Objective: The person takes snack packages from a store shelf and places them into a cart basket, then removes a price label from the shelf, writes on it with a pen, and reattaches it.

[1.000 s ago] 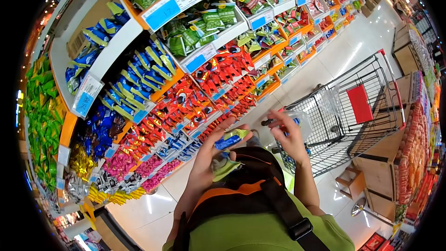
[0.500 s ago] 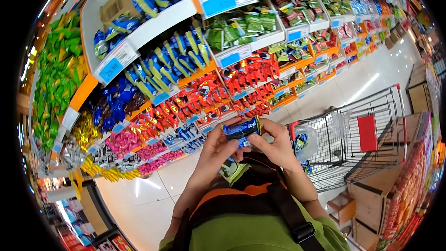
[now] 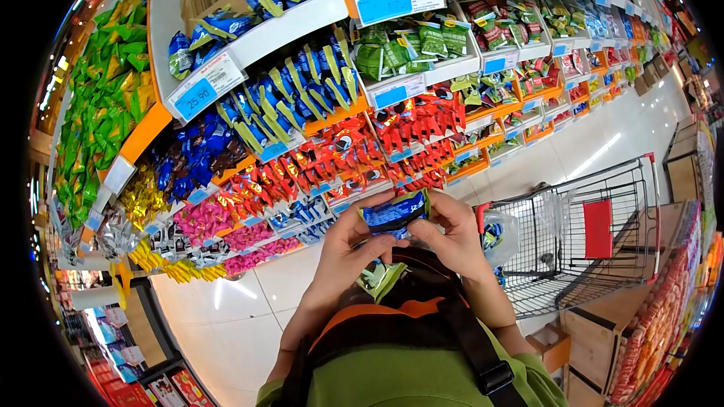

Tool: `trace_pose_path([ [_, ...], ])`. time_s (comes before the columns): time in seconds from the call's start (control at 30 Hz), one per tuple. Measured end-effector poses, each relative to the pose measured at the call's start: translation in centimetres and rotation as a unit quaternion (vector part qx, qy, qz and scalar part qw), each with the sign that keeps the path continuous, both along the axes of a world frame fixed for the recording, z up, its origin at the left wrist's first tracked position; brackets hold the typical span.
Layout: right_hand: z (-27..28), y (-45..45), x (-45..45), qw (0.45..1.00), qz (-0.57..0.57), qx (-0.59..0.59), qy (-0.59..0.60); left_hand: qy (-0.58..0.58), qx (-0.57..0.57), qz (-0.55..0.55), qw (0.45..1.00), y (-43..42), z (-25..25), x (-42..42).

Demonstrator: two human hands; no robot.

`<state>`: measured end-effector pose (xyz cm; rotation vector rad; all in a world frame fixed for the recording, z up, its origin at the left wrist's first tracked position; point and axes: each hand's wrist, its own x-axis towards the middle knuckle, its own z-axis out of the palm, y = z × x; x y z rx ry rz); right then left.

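Observation:
A small blue packet (image 3: 394,213) is stretched between my two hands in front of my chest. My left hand (image 3: 353,245) grips its left end, fingers behind and thumb below. The right end is pinched by my right hand (image 3: 445,234), with the thumb at its lower edge. Below my left hand a green and blue packet (image 3: 383,279) lies against or hangs from that hand; its upper part is hidden by the fingers. A dark bag (image 3: 418,264) with an orange edge is worn on my front, just beneath the hands.
Shelves (image 3: 286,30) with wrapped packets in several colours and price labels run from left to upper right. A shopping cart (image 3: 573,241) stands at the right, with a clear bag (image 3: 499,237) of packets at its near side. Wooden crates (image 3: 592,332) stand beyond it.
My right hand has come in from the right and taken hold of the blue packet's other end. Since half a second ago the hands have barely moved, while the view has shifted slightly.

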<state>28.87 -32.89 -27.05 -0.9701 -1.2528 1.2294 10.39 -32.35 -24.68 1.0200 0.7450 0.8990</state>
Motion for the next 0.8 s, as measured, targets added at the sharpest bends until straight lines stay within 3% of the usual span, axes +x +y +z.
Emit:
trace_pose_path([
  [0.17, 0.1, -0.9, 1.5, 0.998, 0.006, -0.066, -0.005, 0.04, -0.03, -0.024, 0.998, 0.3, -0.2, 1.1],
  [0.3, -3.5, -3.1, 6.5, 0.975, -0.163, -0.146, 0.045, 0.038, -0.036, -0.028, 0.998, 0.6, -1.2, 1.6],
  [0.37, -7.2, -5.0, 10.8, 0.93, -0.32, -0.153, -0.103, 0.036, -0.056, 0.023, 0.997, 0.6, -1.4, 1.5],
  [0.43, -11.5, -7.9, 15.2, 0.811, -0.386, -0.242, -0.368, 0.022, -0.073, 0.09, 0.993, 0.8, -2.1, 2.0],
  [0.5, -15.7, -10.9, 17.5, 0.691, -0.402, -0.274, -0.534, -0.027, -0.127, 0.097, 0.987, 1.2, -1.7, 2.1],
  [0.57, -20.2, -13.5, 19.1, 0.68, -0.401, -0.317, -0.526, -0.064, -0.159, 0.095, 0.981, 1.5, -2.2, 2.1],
  [0.6, -23.0, -14.6, 20.2, 0.715, -0.364, -0.361, -0.476, -0.069, -0.185, 0.1, 0.975, 1.6, -2.1, 2.4],
  [0.7, -25.5, -14.5, 18.5, 0.686, -0.46, -0.247, -0.507, -0.088, -0.271, 0.115, 0.952, 2.0, -1.9, 3.2],
  [0.73, -23.5, -13.2, 17.6, 0.709, -0.439, -0.289, -0.47, -0.101, -0.302, 0.119, 0.94, 2.4, -2.4, 3.2],
  [0.8, -19.0, -10.2, 15.1, 0.813, -0.409, -0.243, -0.335, -0.125, -0.352, 0.129, 0.918, 2.7, -2.6, 3.3],
])
